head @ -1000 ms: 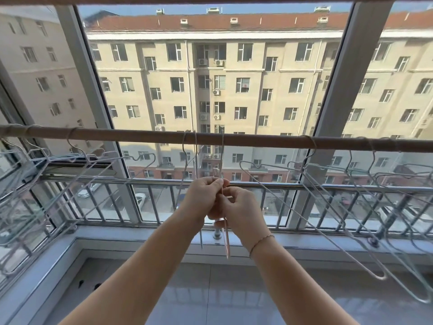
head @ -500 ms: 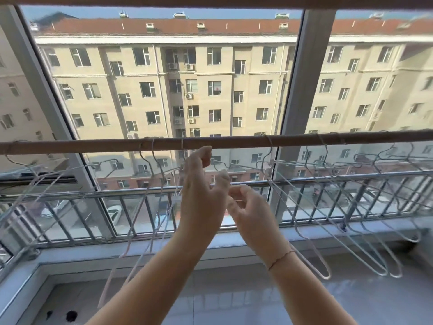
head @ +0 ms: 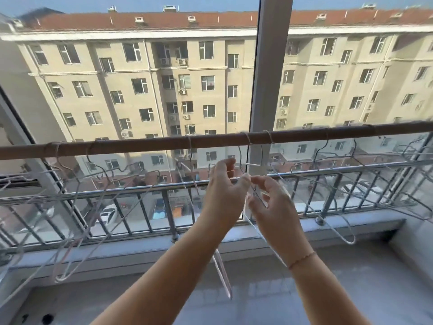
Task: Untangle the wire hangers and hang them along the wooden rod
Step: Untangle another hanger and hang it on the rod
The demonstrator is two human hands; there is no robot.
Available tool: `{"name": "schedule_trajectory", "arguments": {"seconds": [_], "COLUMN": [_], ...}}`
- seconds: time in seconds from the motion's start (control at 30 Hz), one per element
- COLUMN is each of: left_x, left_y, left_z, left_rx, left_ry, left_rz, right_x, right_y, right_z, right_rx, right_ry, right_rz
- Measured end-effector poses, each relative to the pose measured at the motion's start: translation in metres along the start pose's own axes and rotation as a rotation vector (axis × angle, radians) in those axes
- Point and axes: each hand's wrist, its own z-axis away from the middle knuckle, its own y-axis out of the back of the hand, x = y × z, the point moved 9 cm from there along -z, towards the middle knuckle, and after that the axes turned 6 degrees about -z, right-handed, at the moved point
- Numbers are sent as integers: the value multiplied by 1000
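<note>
A brown wooden rod (head: 210,142) runs across the window at chest height. Thin white wire hangers hang from it in a bunch at the left (head: 77,207) and another at the right (head: 339,207). Two hooks (head: 267,137) sit on the rod just above my hands. My left hand (head: 222,193) pinches a white wire of the middle hanger (head: 222,273), which dangles edge-on below my wrists. My right hand (head: 274,205) is just to the right, fingers loosely spread and touching the same wires without gripping them.
A metal railing (head: 140,216) with vertical bars runs behind the hangers along the window sill (head: 117,252). A white window post (head: 269,66) stands behind the rod. The tiled balcony floor (head: 351,289) lies below.
The view has swung left, so the hanger bunches spread wider apart in the frame. My left hand has dropped from near the rod and pinched a wire; my right hand has stayed beside it.
</note>
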Motion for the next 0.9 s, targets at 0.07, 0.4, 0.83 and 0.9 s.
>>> {"name": "schedule_trajectory", "arguments": {"seconds": [0.07,0.4,0.83,0.9], "left_x": [-8,-41,-35,-38], "left_y": [-12,-44,-19,-12], "left_z": [-4,3,-19,-17], "left_rx": [28,72,157,151], "left_ry": [62,347,359,335], "left_rz": [10,236,375,343], "right_x": [11,48,35,44], "right_y": [0,-4,-25,-28], "right_z": [2,8,-23,-17], "right_rx": [-62,-292,-313,-312], "right_ry": [-16,-191,-210,-231], "right_rz": [-30,-227,-349,-302]}}
